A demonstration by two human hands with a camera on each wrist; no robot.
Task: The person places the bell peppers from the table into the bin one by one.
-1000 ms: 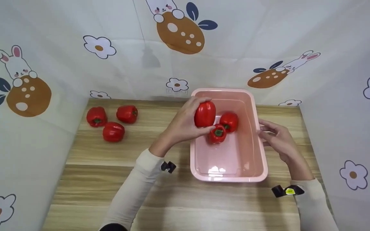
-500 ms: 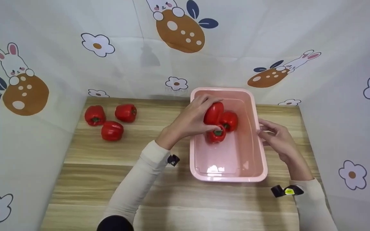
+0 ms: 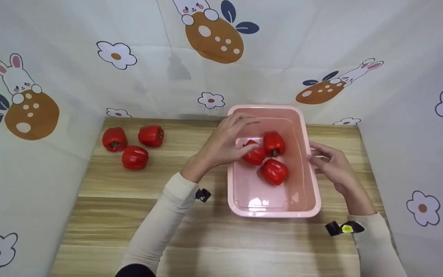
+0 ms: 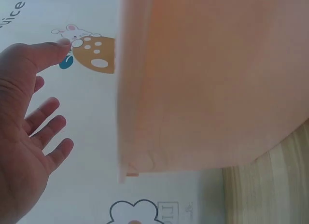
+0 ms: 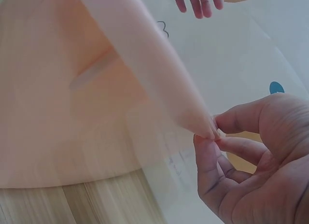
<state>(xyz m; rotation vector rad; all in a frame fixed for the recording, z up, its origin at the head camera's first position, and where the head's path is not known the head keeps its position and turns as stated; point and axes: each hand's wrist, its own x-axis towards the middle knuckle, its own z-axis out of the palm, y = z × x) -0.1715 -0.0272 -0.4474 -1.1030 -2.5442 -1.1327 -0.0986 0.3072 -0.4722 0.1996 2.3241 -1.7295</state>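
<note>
A pink plastic basin (image 3: 267,200) stands on the table with three red bell peppers inside: one at the back (image 3: 274,143), one nearer the front (image 3: 274,172), and one at the left (image 3: 255,156) partly behind my left thumb. My left hand (image 3: 223,144) hovers over the basin's left rim, fingers spread and holding nothing; the left wrist view shows the same loose fingers (image 4: 50,132). On the other side, my right hand (image 3: 333,163) pinches the basin's right rim between thumb and fingertips, plain in the right wrist view at the rim (image 5: 166,84).
Three more red bell peppers, one at the back left (image 3: 114,139), one in front (image 3: 135,157) and one to their right (image 3: 151,136), lie on the wooden table (image 3: 129,215). A patterned cloth (image 3: 267,77) hangs behind and at both sides.
My left hand has let go of the bell pepper it held, which now lies in the basin. The peppers there have shifted, one rolling frontward. The right hand keeps its place on the rim.
</note>
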